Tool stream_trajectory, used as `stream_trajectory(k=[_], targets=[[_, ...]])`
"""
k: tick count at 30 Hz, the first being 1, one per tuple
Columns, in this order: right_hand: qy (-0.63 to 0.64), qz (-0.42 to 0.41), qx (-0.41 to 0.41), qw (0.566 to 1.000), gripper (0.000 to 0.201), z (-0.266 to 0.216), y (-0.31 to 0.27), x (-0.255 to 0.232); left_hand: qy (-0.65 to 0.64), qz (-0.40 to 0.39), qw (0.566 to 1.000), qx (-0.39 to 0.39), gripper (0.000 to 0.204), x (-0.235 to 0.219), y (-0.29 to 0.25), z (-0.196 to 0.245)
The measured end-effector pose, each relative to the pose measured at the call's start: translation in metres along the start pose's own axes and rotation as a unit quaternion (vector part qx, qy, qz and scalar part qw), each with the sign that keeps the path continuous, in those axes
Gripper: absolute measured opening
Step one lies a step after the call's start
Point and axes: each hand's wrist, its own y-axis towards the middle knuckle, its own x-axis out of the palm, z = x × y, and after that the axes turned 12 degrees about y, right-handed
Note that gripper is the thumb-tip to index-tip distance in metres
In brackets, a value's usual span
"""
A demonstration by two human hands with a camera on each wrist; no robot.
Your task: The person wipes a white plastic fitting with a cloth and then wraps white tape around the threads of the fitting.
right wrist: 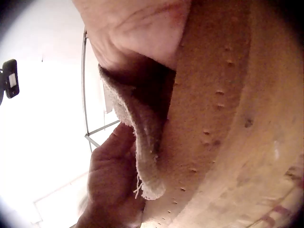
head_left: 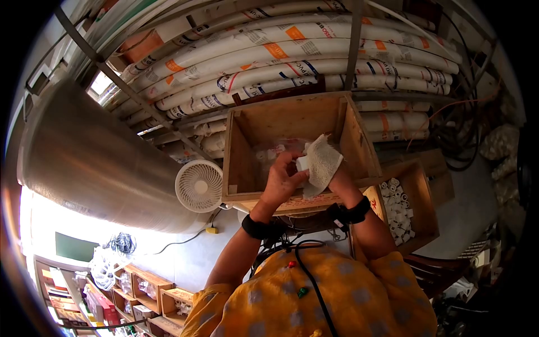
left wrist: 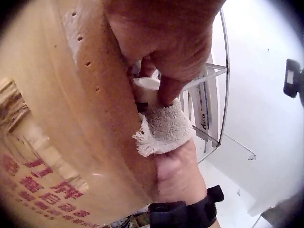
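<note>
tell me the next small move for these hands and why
Probably turn the white piece against the cloth: the left hand pinches the piece, and the cloth, draped over the right hand, lies right beside it.

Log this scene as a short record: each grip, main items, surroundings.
left grip: pinches white plastic piece
right grip: partly covered by cloth; fingers hidden
cloth: pale, rough, frayed edge
work spot: near side of wooden box
box contents: small pale pieces; details unclear
right side: second box holding many white fittings
left side: round white fan
behind: stacked wrapped pipes
</note>
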Motion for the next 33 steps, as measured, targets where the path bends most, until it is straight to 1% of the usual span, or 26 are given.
stream_trajectory(k=[2,5,8,12,14,17,20,23,25,29,32,33], targets=[[0.032,0.009,0.004,0.999,0.045,0.004,0.001,-0.001,-0.012,0.005,1.0,0.007,0.04,0.001,0.0,-0.002],[-0.069,0.004,-0.055,0.996,0.043,0.019,0.005,-0.008,-0.017,0.006,1.0,0.009,0.038,0.001,-0.001,-0.003],[0.066,0.029,0.082,0.994,0.041,0.038,0.016,-0.02,-0.023,0.01,1.0,0.009,0.038,-0.001,-0.003,-0.002],[-0.017,0.021,0.067,0.997,0.04,0.035,0.013,-0.017,-0.047,0.023,0.998,0.027,0.04,-0.001,-0.003,-0.005],[-0.026,0.009,0.054,0.998,0.041,0.009,0.004,-0.005,-0.045,0.026,0.998,0.029,0.041,-0.001,-0.002,-0.007],[0.003,-0.011,0.023,1.0,0.043,0.009,0.005,-0.005,-0.01,0.031,0.999,0.023,0.043,-0.001,-0.001,-0.008],[0.068,0.0,0.009,0.998,0.044,0.016,0.001,-0.006,0.035,0.031,0.999,0.008,0.043,-0.002,-0.001,-0.001],[0.011,0.005,-0.017,1.0,0.043,0.005,-0.003,-0.002,0.057,0.027,0.998,-0.007,0.044,-0.002,0.0,0.0],[0.051,0.011,-0.01,0.999,0.041,0.007,-0.001,-0.002,0.071,0.017,0.997,-0.022,0.043,-0.002,0.001,-0.001],[0.128,0.048,0.019,0.99,0.036,0.014,0.003,-0.003,0.007,0.005,1.0,-0.02,0.039,-0.001,0.0,-0.005],[0.131,0.077,0.054,0.987,0.033,0.017,0.01,-0.006,-0.054,-0.007,0.998,-0.021,0.034,-0.003,-0.002,0.0],[0.084,0.065,0.054,0.993,0.032,0.015,0.012,-0.006,-0.072,-0.005,0.997,-0.017,0.035,-0.003,-0.002,0.0]])
